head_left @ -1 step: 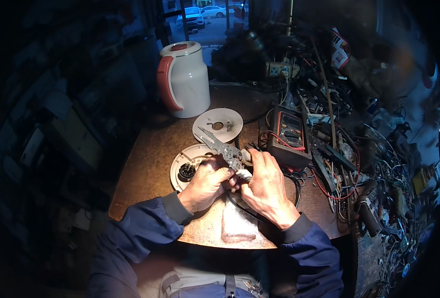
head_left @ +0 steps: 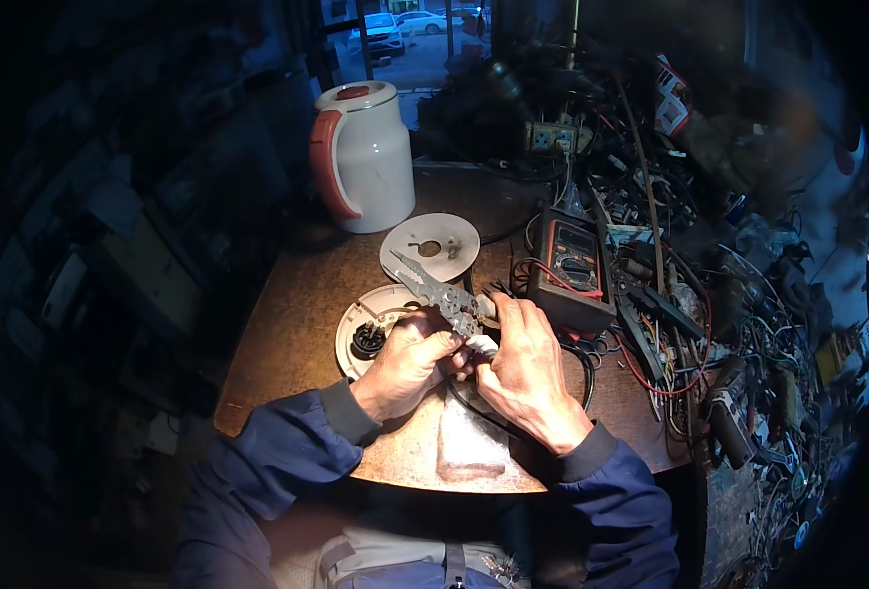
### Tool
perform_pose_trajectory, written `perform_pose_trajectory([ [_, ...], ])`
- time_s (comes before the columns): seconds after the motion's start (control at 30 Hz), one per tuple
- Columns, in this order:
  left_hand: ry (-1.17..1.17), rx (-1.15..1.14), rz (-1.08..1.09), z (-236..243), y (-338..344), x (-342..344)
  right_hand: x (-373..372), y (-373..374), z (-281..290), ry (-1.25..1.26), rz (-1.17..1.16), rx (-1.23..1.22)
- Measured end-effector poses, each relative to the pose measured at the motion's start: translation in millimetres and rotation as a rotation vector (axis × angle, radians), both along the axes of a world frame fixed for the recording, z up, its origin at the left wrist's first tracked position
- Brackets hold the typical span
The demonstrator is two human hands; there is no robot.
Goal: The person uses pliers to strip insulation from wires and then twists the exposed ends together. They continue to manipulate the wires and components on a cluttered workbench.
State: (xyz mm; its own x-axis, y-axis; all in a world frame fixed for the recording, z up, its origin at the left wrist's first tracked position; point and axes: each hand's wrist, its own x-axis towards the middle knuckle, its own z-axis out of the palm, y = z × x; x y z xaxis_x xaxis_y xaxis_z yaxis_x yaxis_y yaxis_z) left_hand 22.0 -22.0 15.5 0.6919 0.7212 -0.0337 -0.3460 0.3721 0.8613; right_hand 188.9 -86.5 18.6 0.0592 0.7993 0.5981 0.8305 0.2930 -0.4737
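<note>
My right hand is closed around the handles of grey wire-stripping pliers, whose toothed nose points up and left. My left hand is closed in a pinch close to the pliers' pivot. A black cable runs up to its fingertips; the cable's end is hidden. Beside the left hand lies a round white base with a black round part in it, partly covered by that hand. Beyond the pliers' nose sits a pale disc with a centre hole.
A white jug with a red handle stands at the back of the wooden table. To the right are a multimeter, a second pair of pliers and heaped wires. A flat pale block lies at the front edge.
</note>
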Motion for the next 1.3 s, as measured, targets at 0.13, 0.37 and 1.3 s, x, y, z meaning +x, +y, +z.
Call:
perform_pose_trajectory([
  [0.13, -0.006, -0.017, -0.008, -2, 0, -1, -1, -4, 1, 0.035, 0.025, -0.043],
  [0.37, 0.053, -0.012, 0.046, 3, 7, -1, 4, -1, -1, 0.175, 0.091, 0.046],
  [1.3, 0.197, 0.065, -0.056, 20, 21, -20, 7, -1, 1, 0.955, 0.427, -0.061],
])
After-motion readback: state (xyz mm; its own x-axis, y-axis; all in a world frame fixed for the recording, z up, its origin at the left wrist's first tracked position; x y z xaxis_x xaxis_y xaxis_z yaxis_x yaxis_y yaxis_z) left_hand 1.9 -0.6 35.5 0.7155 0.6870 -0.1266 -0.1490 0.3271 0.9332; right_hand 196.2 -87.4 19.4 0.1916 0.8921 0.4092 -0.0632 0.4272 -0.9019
